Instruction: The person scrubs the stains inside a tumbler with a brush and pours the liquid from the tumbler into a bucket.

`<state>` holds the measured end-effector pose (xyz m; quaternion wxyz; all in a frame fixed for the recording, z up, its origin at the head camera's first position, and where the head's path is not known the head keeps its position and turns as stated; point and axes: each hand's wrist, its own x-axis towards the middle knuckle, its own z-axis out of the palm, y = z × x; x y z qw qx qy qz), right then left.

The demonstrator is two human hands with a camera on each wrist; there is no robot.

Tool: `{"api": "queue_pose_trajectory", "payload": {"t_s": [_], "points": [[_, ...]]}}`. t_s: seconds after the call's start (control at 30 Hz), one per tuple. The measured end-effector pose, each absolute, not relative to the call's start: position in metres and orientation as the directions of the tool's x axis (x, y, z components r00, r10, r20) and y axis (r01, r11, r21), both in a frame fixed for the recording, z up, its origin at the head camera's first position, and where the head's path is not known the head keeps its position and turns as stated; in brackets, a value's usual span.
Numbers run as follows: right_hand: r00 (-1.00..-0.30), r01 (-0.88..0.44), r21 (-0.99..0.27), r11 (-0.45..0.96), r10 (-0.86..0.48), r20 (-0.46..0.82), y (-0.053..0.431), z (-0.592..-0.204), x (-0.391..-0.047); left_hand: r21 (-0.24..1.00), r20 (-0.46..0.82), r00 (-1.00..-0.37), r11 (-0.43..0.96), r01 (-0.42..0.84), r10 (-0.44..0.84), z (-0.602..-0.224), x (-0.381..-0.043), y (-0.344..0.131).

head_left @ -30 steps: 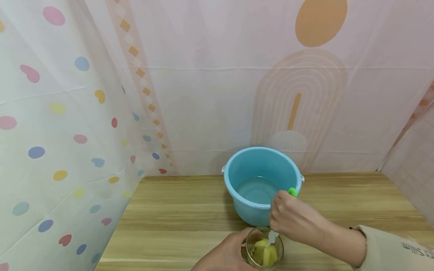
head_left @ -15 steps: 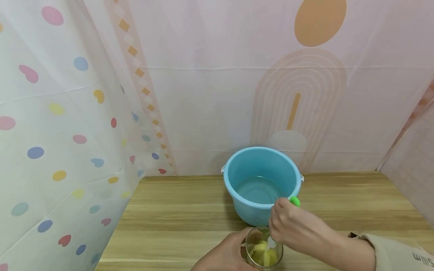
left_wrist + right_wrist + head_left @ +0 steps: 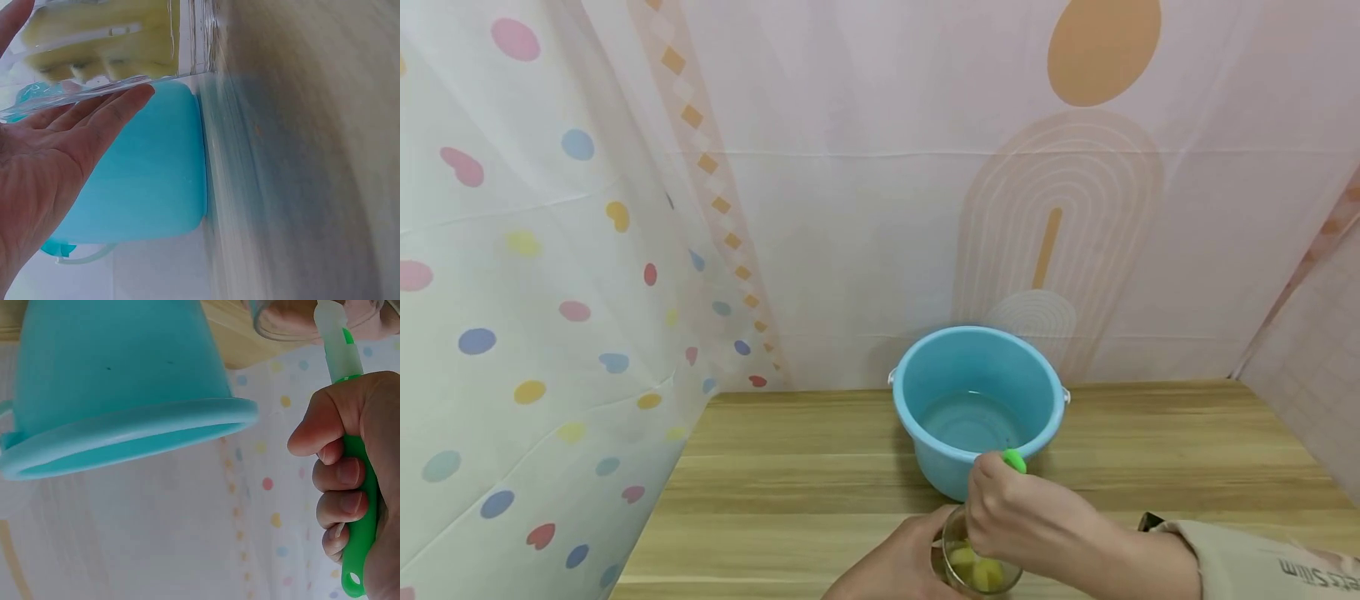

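Note:
My left hand (image 3: 898, 562) holds a clear glass cup (image 3: 953, 569) near the table's front edge, thumb on one side and fingers along the other. In my right fist (image 3: 1041, 521) is a cup brush (image 3: 357, 550) with a green handle and a white neck, pointing down into the cup's mouth. Its yellow sponge head (image 3: 985, 573) lies inside the glass, pressed against the wall in the left wrist view. The right hand covers part of the cup's rim in the head view. Right behind both hands stands a light blue bucket (image 3: 936, 467).
Shallow water (image 3: 970, 421) lies in the bottom of the bucket, which has small white handle mounts at its sides. The wood-grain table (image 3: 790, 467) extends left and right of it. Patterned curtains (image 3: 850, 250) hang at the back and sides.
The right hand has shifted a little left and down with the brush, its green handle end dropping closer to the cup. The left hand and cup stay about where they were.

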<state>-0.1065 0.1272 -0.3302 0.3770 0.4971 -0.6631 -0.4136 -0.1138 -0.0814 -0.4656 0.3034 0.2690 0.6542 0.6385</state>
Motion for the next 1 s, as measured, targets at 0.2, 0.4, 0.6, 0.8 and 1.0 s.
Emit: {"api": "queue_pose_trajectory", "payload": {"t_s": [0.2,0.4,0.6,0.8,1.0], "points": [[-0.233,-0.339,0.932,0.129,-0.971,0.050,0.119,-0.327,-0.106,0.999,-0.027,-0.675,0.039,0.004,0.737,-0.467,-0.115,-0.081],[-0.271,-0.351,0.927,0.131,-0.962,0.034,0.114,-0.326,-0.115,1.000,-0.029,-0.667,0.025,-0.016,0.745,-0.468,-0.115,-0.081],[-0.317,-0.360,0.921,0.150,-0.948,0.031,0.117,-0.327,-0.128,0.997,-0.071,-0.685,0.076,-0.023,0.725,-0.466,-0.116,-0.081],[-0.336,-0.378,0.909,0.176,-0.941,0.042,0.124,-0.332,-0.137,0.989,-0.093,-0.709,0.148,0.016,0.699,-0.465,-0.116,-0.081],[-0.334,-0.386,0.903,0.190,-0.941,0.056,0.130,-0.335,-0.141,0.989,-0.095,-0.711,0.146,0.011,0.697,-0.467,-0.117,-0.081]]}}
